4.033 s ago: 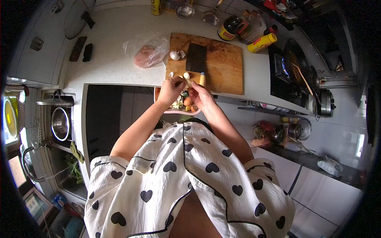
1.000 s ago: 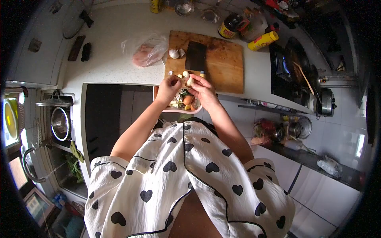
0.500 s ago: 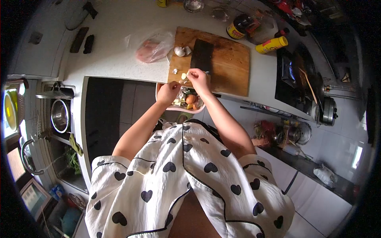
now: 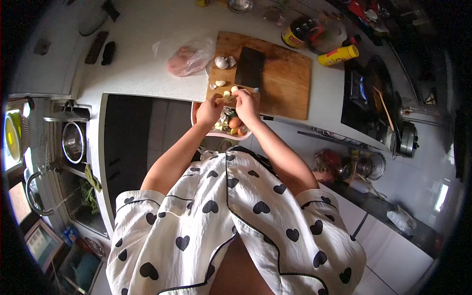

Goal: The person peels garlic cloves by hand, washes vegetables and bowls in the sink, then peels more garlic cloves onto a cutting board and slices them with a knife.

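Observation:
My left hand [image 4: 210, 111] is closed in a pinch at the board's near edge; what its fingertips hold is too small to make out. My right hand [image 4: 247, 104] faces it, its fingers pinched at a pale garlic clove [image 4: 234, 89]. Another garlic clove [image 4: 226, 94] lies between the two hands. Farther up the wooden cutting board [image 4: 287, 81] are a garlic clove [image 4: 221, 83] and a white garlic bulb [image 4: 221, 62]. A dark, wide cleaver blade [image 4: 250, 66] rests flat beside them. Below my hands, a pink-rimmed bin [image 4: 216, 135] holds scraps and eggshells [image 4: 235, 122].
Left of the board lies a clear bag with pink meat [image 4: 184, 63]. A yellow bottle [image 4: 339, 55] and a dark jar [image 4: 296, 33] stand behind and right. The stove [image 4: 355, 93] is at right; a sink with greens [image 4: 89, 196] is at left.
A garlic clove now lies on the board below the bulb. My left hand has moved slightly up and my right hand slightly down, with the fingers closer around the cloves.

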`<state>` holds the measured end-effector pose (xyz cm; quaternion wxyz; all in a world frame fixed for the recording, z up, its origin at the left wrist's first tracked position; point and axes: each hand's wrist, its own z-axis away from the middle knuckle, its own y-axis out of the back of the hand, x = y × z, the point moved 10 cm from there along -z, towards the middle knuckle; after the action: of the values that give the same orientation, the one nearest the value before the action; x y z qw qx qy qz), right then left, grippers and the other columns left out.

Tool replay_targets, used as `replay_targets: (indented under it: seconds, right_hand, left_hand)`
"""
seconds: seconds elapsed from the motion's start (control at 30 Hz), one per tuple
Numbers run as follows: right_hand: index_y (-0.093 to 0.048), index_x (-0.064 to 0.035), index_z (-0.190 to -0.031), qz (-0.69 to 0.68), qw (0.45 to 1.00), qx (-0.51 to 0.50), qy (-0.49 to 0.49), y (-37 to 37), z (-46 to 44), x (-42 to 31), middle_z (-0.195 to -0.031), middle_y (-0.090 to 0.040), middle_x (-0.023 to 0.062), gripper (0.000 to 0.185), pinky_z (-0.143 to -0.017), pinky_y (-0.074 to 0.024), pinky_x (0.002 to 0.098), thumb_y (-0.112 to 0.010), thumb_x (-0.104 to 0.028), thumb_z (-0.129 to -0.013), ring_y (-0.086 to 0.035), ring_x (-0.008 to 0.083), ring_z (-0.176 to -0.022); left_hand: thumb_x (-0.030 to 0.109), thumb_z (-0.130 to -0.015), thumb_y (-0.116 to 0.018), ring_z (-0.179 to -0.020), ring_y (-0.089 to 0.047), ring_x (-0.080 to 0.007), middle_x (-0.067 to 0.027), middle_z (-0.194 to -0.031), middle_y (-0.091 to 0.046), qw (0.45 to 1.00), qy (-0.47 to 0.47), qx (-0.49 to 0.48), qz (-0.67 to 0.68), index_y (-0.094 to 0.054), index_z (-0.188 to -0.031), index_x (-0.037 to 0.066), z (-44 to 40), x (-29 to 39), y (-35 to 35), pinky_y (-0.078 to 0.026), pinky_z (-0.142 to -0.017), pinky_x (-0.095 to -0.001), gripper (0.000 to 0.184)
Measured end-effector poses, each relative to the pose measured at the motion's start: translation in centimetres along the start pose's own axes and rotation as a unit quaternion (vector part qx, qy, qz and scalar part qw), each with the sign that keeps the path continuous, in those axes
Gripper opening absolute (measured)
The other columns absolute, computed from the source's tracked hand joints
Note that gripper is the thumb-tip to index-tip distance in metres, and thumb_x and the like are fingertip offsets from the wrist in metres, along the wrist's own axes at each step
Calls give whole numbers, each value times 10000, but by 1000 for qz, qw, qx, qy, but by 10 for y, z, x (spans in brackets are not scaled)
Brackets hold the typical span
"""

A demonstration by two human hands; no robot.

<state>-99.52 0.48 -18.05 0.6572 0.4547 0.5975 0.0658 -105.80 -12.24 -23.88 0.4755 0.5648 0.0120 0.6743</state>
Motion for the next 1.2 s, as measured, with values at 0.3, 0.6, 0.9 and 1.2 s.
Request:
replay_targets:
  seconds: [0.3, 0.6, 0.9, 1.2]
  right_hand:
    - [-584, -3, -933, 48, 989, -139, -32, -27, 42, 10, -927, -561, 141, 272, -727, -443, 353, -482, 49, -687, -555, 301, -860]
    - [-556, -44, -957, 9, 994, 13, -109, -5, 43, 29, -1031, -539, 132, 335, -797, -421, 379, -517, 59, -640, -508, 343, -958]
    - [-576, -43, -972, 3, 986, -78, -149, -25, 55, 35, -896, -610, 129, 229, -702, -457, 332, -480, -22, -765, -590, 252, -838]
    - [-529, -50, -1042, 26, 997, -79, 5, -53, -4, -26, -1073, -531, 130, 291, -785, -450, 386, -527, -27, -751, -539, 310, -961]
  left_hand:
    - [298, -760, -547, -716, -632, -271, -138, -762, -640, 994, -93, -49, -35, -654, -927, 141, 5, -6, -21, -486, -660, -355, 253]
    - [237, -770, -517, -757, -619, -307, -154, -793, -635, 997, -55, -47, 5, -609, -1014, 134, 10, 7, -13, -479, -684, -386, 280]
    - [239, -786, -510, -769, -613, -323, -173, -789, -632, 998, -40, -43, -14, -644, -910, 106, 5, -18, -19, -477, -697, -392, 226]
    - [246, -792, -600, -554, -493, -96, -12, -688, -557, 941, 96, -16, 324, -590, -907, 51, -4, -70, -19, -398, -482, -237, 226]
